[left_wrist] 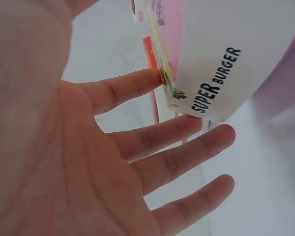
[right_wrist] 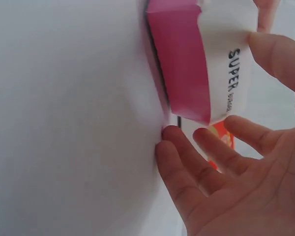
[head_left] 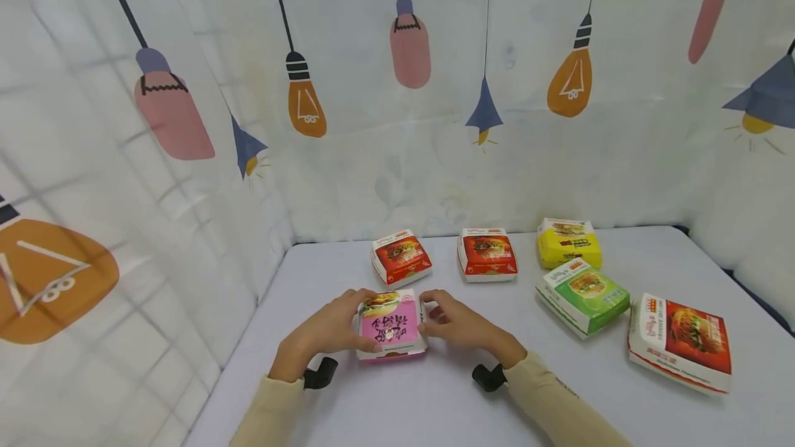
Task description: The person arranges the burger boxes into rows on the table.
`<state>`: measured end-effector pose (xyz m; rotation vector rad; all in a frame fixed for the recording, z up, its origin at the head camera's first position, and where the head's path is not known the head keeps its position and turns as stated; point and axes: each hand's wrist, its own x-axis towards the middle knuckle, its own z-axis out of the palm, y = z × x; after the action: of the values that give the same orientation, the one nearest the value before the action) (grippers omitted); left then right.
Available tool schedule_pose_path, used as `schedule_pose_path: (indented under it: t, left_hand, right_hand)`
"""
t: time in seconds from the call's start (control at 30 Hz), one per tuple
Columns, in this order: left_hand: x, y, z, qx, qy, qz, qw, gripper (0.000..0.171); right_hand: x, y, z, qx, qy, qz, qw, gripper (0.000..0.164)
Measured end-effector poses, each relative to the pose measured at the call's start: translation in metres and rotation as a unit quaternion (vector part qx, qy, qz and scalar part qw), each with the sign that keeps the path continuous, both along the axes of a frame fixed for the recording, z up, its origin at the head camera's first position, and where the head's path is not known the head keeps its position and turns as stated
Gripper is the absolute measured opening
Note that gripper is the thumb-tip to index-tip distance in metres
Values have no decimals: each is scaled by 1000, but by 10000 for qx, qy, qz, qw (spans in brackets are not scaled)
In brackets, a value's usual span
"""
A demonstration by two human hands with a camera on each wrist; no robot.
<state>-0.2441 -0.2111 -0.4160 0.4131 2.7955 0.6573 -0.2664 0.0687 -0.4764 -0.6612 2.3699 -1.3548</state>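
A pink and white burger box (head_left: 390, 323) lies between my two hands at the middle left of the table, its printed lid facing up. My left hand (head_left: 332, 326) holds its left side, the thumb at the near corner and the index finger at the far one. Across from it, my right hand (head_left: 462, 323) holds the right side between thumb and index finger. "SUPER BURGER" is printed on the white side panel (left_wrist: 226, 64) in the left wrist view. In the right wrist view the box's pink lower wall (right_wrist: 182, 59) shows close to the tabletop; whether it touches cannot be told.
Two red burger boxes (head_left: 401, 258) (head_left: 488, 254) stand behind the pink one. Farther right are a yellow box (head_left: 568, 243), a green box (head_left: 584, 296) and a larger red and white box (head_left: 680, 343). A lamp-patterned curtain (head_left: 435, 157) hangs behind and left of the white table (head_left: 435, 405).
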Motion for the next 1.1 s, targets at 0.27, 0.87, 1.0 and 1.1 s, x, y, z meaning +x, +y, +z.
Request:
schedule_pose_path:
  t: [0.27, 0.87, 1.0, 1.1]
  left_hand:
    - [-2, 3, -8, 388, -124, -184, 9990, 97]
    - [-4, -4, -8, 663, -216, -478, 9964, 93]
    - [-3, -5, -6, 684, -231, -521, 9960, 91]
    - [-3, -6, -5, 651, -200, -552, 9962, 87]
  right_hand:
    - [-3, 12, 6, 187, -232, 146, 9995, 80]
    - [-3, 13, 9, 134, -17, 328, 9994, 83]
    - [-5, 13, 9, 209, 157, 200, 9995, 74]
    - [-5, 14, 9, 206, 312, 67, 9993, 62]
